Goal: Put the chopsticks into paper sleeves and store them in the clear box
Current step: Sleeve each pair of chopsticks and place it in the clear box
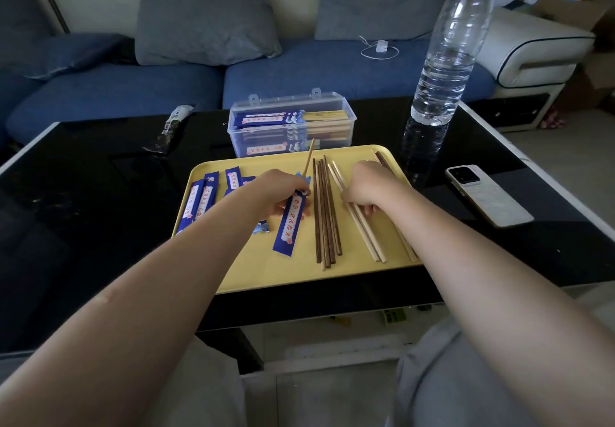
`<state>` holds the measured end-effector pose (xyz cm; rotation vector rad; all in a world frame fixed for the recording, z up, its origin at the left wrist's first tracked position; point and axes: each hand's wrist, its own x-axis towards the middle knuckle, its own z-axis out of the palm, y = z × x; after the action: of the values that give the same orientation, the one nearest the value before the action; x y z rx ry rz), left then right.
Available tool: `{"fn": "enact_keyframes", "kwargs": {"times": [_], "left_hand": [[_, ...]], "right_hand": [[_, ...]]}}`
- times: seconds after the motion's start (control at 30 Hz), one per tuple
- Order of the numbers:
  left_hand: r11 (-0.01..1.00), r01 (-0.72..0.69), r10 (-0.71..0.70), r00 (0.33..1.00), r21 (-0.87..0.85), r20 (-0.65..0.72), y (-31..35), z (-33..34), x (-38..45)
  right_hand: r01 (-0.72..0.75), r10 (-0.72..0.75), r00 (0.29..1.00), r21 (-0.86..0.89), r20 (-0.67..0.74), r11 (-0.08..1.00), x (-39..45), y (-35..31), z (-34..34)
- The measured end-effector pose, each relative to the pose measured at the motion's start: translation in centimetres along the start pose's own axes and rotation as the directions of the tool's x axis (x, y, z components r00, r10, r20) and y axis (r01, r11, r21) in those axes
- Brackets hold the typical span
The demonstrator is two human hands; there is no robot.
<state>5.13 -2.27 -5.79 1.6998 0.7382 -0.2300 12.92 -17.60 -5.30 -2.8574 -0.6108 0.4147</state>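
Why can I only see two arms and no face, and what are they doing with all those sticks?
The camera sits on the person's head and looks down, so you see only their own arms. On the black table lies a yellow tray with dark chopsticks, pale chopsticks and blue paper sleeves. The left hand holds one sleeve with a chopstick sticking out of its top. The right hand rests on the pale chopsticks, its fingers curled. Behind the tray, the clear box already holds filled sleeves. A water bottle and a phone stand nearby.

both hands (279,193) over yellow tray (266,270)
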Motion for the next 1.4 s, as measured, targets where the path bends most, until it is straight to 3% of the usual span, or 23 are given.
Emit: {"fn": "enact_keyframes", "kwargs": {"times": [0.13, 0.27, 0.4, 0.73, 0.87, 1.0, 1.2, 1.4], "left_hand": [[1.000, 0.001, -0.001, 1.000, -0.015, -0.001, 0.1, -0.2, 0.0], [0.998, 0.007, -0.007, 1.000, -0.060, 0.002, 0.2, -0.4, -0.1], [0.997, -0.015, 0.012, 0.999, -0.081, -0.030, 0.1, -0.5, 0.0], [1.000, 0.000, -0.001, 0.999, -0.027, -0.032, 0.1, -0.4, 0.3], [1.000, 0.008, -0.009, 1.000, -0.024, -0.021, 0.0, -0.2, 0.5], [1.000, 0.024, -0.024, 1.000, 0.013, -0.011, -0.2, -0.1, 0.4], [0.999, 0.034, -0.034, 0.999, 0.005, 0.000, -0.2, 0.1, 0.2], [0.998, 0.039, -0.039, 0.999, -0.040, -0.004, 0.0, -0.2, 0.0]], "right_hand": [[0.060, -0.054, 0.998, 0.242, -0.035, 0.968, 0.9, 0.5, -0.6], [0.172, -0.121, 0.985, 0.561, -0.126, 0.810, 0.6, 1.1, -1.5], [0.174, -0.128, 0.985, 0.685, -0.118, 0.707, 0.2, 1.3, -1.9], [0.106, -0.087, 0.991, 0.188, -0.104, 0.976, 1.1, 2.0, -1.0], [0.065, -0.064, 0.998, -0.010, 0.029, 0.998, 0.9, 1.5, -0.3], [0.056, -0.053, 0.997, -0.074, 0.053, 0.996, 0.8, 0.8, 0.0], [-0.016, 0.017, 1.000, -0.070, 0.016, 0.997, 0.6, 0.2, 0.1], [-0.052, 0.068, 0.997, 0.374, -0.029, 0.926, 1.3, 0.9, -0.6]]}}
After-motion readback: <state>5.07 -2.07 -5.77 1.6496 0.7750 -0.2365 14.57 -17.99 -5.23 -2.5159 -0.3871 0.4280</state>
